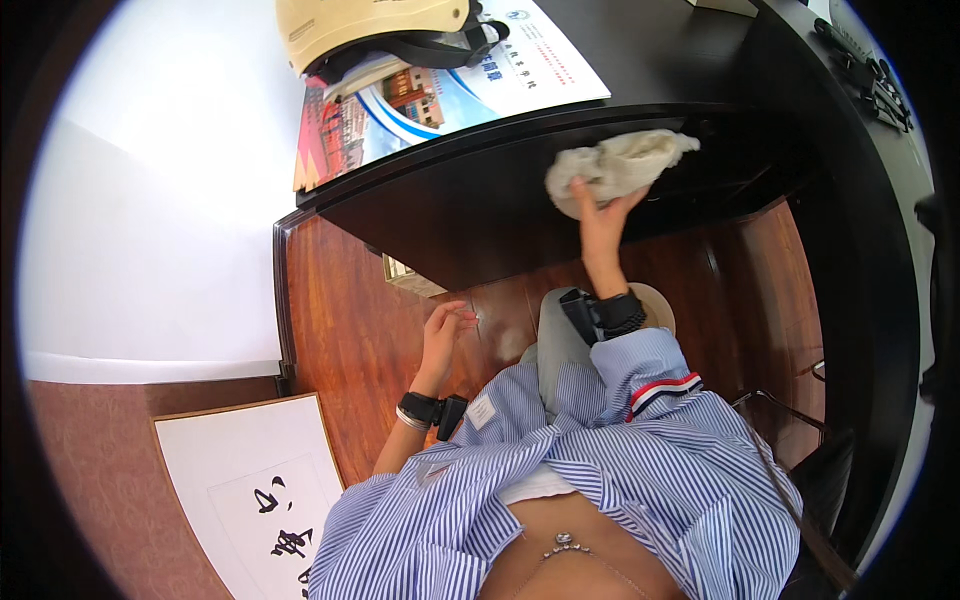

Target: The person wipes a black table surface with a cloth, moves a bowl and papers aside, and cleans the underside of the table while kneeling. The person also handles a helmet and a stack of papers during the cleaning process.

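My right hand [603, 225] grips a crumpled off-white cloth [620, 168]. The cloth is up at the dark front panel [440, 205] of a black desk, just below the desktop's near edge; whether it presses on the panel I cannot tell. Lower and to the left, my left hand [442, 338] hovers over the wooden floor with loosely bent fingers and nothing in it. Both wrists carry black strapped devices.
A cream helmet [375, 25] and a printed brochure [450, 100] lie on the desktop [660, 60]. Under the panel stands a small box [410, 277]. Framed calligraphy [250, 480] leans at lower left, beside a white wall [150, 220]. Cables [870, 80] lie at the far right.
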Available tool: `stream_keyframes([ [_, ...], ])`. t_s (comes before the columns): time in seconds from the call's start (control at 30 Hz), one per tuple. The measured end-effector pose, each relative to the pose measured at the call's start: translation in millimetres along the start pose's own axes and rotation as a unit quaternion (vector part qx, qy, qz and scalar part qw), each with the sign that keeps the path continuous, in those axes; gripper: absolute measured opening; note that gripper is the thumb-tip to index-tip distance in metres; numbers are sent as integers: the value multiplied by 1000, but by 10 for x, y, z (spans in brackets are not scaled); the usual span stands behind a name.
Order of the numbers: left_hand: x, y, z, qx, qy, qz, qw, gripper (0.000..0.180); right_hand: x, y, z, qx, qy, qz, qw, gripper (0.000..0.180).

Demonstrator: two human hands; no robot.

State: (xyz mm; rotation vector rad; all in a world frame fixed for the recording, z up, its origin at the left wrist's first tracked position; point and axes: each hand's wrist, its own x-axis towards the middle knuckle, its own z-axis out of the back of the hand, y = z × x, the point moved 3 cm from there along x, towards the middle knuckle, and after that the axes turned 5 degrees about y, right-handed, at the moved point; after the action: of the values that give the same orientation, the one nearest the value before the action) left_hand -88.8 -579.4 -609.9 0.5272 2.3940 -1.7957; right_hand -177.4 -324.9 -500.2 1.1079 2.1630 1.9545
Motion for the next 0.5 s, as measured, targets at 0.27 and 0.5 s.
stream_keyframes([
  [0.27,-398,-101,342,-25,-43,-60,997,21,-965,417,-1484,-295,262,324,860,64],
  [0.5,-551,-97,447,-22,-50,-52,997,20,-450,389,-601,-397,152,300,854,68],
])
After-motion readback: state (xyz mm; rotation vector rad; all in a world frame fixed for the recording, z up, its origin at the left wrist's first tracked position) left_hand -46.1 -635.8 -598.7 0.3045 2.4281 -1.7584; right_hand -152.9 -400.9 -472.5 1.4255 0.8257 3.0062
